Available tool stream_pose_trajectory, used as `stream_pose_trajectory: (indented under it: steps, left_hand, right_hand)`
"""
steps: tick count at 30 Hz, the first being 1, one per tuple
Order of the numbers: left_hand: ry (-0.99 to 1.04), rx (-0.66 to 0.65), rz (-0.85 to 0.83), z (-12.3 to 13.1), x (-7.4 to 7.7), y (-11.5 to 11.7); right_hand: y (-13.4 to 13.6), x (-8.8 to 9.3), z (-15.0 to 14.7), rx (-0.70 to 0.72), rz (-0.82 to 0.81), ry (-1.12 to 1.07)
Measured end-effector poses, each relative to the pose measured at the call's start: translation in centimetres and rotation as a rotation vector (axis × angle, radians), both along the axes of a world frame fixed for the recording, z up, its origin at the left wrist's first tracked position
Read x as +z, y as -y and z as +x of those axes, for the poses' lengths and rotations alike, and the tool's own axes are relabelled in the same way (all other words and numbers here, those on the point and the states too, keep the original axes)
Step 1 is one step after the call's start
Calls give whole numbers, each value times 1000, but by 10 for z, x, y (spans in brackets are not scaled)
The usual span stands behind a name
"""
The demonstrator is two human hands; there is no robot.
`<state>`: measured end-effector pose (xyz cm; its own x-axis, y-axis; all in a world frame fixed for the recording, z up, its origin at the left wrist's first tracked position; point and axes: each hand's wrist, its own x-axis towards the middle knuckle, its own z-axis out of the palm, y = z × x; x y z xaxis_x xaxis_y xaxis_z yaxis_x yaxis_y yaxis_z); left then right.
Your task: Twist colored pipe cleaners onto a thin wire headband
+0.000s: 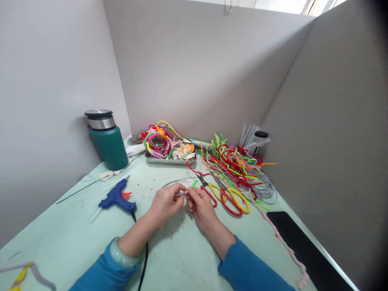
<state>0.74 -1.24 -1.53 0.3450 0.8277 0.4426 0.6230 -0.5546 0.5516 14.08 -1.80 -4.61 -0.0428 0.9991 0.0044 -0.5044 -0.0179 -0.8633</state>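
Observation:
My left hand (170,201) is closed in a pinch on a thin grey wire (180,194), whose far part curves back over the table. Fingertips of my right hand (199,205) meet those of the left, also pinched. A short bright green piece of pipe cleaner (194,183) sticks up from the right fingers. How the green piece and the wire join is hidden by the fingers. Just right of my hands lie two pairs of scissors, one with red handles (214,197) and one with red and yellow handles (235,202), blades apart.
A blue glue gun (117,198) lies at left, its black cord (144,262) running under my left arm. Behind are a green bottle (109,147), a metal tray (169,161) of pipe-cleaner rings and cutouts, and a tangled pipe-cleaner pile (230,161). A black phone-like slab (303,246) lies right.

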Motion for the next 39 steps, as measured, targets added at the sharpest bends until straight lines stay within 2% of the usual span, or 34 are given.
stream_pose_trajectory:
  steps: [13, 22, 28, 35, 39]
  left_hand:
    - [-150, 96, 75, -1, -7, -1]
    - [32, -23, 52, -2, -2, 1]
    - [126, -41, 24, -1, 0, 1]
    - [53, 11, 156, -2, 2, -1]
    - [70, 1, 177, -1, 4, 0]
  right_hand:
    - [-1, -2, 0, -11, -1, -24]
    - [-1, 1, 0, -23, -38, -76]
    - [-1, 0, 0, -18, -14, -62]
    - [0, 2, -1, -16, -25, -59]
    - [0, 1, 0, 19, -27, -65]
